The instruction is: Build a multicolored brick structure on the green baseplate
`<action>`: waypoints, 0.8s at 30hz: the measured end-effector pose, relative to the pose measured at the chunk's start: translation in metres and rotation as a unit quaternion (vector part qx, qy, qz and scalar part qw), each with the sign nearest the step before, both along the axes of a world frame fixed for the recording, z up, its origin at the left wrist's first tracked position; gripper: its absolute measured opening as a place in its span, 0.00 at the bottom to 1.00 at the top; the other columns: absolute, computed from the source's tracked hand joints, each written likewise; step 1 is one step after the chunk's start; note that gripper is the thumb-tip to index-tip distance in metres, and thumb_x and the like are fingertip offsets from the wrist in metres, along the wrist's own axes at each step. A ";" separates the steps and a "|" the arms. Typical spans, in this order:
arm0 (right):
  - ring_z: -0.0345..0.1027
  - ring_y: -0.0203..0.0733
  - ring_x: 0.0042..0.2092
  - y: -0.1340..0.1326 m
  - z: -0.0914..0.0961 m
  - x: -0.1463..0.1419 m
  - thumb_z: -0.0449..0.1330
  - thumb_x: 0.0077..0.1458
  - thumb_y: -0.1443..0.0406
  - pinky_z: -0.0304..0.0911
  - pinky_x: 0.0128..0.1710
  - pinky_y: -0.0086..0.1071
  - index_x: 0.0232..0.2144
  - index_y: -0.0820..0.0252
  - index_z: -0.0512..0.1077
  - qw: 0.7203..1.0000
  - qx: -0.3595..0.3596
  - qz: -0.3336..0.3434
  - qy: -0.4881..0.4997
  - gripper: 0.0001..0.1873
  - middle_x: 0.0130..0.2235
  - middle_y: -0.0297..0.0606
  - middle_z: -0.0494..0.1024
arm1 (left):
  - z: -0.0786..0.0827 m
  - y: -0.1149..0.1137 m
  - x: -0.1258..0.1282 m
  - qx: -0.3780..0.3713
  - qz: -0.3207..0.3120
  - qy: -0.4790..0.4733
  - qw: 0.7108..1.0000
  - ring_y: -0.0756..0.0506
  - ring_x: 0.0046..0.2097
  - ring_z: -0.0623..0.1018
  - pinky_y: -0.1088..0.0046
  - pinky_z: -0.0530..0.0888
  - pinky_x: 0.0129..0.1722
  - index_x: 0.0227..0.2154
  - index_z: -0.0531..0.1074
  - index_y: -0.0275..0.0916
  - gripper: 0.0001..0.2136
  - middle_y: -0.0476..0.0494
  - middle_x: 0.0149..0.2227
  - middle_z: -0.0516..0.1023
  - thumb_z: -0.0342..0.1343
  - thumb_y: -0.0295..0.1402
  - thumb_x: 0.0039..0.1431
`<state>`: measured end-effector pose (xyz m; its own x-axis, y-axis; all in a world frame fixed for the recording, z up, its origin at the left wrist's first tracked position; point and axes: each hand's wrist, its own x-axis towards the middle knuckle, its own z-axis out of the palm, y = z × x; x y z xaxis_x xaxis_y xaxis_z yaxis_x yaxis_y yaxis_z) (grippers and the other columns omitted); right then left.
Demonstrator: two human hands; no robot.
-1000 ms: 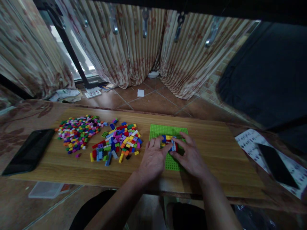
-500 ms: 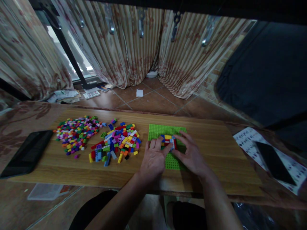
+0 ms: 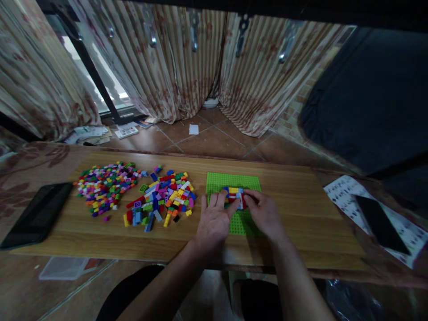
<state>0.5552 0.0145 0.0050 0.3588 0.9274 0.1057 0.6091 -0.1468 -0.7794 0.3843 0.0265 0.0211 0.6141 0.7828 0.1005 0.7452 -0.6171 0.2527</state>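
Observation:
On the green baseplate [image 3: 245, 225] sits a small block of joined toy bricks [image 3: 236, 191] in yellow, blue, white and red. My left hand [image 3: 213, 221] grips its left side, fingers at the back and thumb along the front. At the right end, a red brick [image 3: 243, 201] lies between the bent fingers and thumb of my right hand [image 3: 265, 215]. Both hands cover parts of the block, so its lower rows are hidden.
Left of the baseplate lies a pile of larger bricks [image 3: 163, 198], with a pile of smaller bricks [image 3: 107, 185] beyond it. A tablet [image 3: 36, 216] rests at the far left. A phone [image 3: 381, 225] lies on a printed sheet [image 3: 344, 189] at right.
My right hand's fingers have drawn in from a spread pose and closed at the right end of the block. The left hand stays nearly still.

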 end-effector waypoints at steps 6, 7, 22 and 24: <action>0.76 0.46 0.34 0.000 0.002 -0.001 0.55 0.55 0.55 0.71 0.39 0.42 0.40 0.60 0.79 1.000 0.010 -0.007 0.005 0.19 0.37 0.44 0.83 | 0.004 -0.001 0.002 -0.008 0.009 0.008 1.000 0.34 0.57 0.64 0.37 0.58 0.57 0.59 0.66 0.53 0.23 0.37 0.61 0.62 0.48 0.29 0.62; 0.76 0.46 0.34 0.001 0.001 -0.001 0.56 0.55 0.55 0.71 0.39 0.42 0.40 0.60 0.79 1.000 0.012 -0.009 0.006 0.19 0.37 0.44 0.83 | 0.004 -0.001 0.002 -0.006 0.011 0.008 1.000 0.34 0.57 0.64 0.36 0.58 0.57 0.59 0.66 0.53 0.23 0.37 0.61 0.62 0.48 0.29 0.62; 0.76 0.49 0.32 0.016 0.000 -0.014 0.59 0.51 0.52 0.67 0.34 0.39 0.32 0.61 0.80 0.994 -0.030 -0.088 -0.056 0.19 0.30 0.45 0.82 | -0.002 -0.003 0.006 -0.007 0.014 -0.006 1.000 0.35 0.60 0.62 0.32 0.52 0.60 0.60 0.64 0.52 0.24 0.38 0.62 0.62 0.49 0.28 0.62; 0.76 0.49 0.33 0.017 0.001 -0.013 0.59 0.51 0.52 0.67 0.34 0.39 0.33 0.62 0.80 0.994 -0.035 -0.087 -0.060 0.20 0.31 0.46 0.82 | -0.004 -0.004 0.006 0.001 0.010 -0.011 1.000 0.35 0.60 0.62 0.32 0.52 0.60 0.61 0.64 0.50 0.23 0.37 0.62 0.62 0.48 0.29 0.63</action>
<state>0.5424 0.0311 0.0057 0.5026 0.8592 0.0955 0.6582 -0.3087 -0.6866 0.3900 0.0222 0.0170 0.5958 0.7948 0.1155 0.7515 -0.6024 0.2690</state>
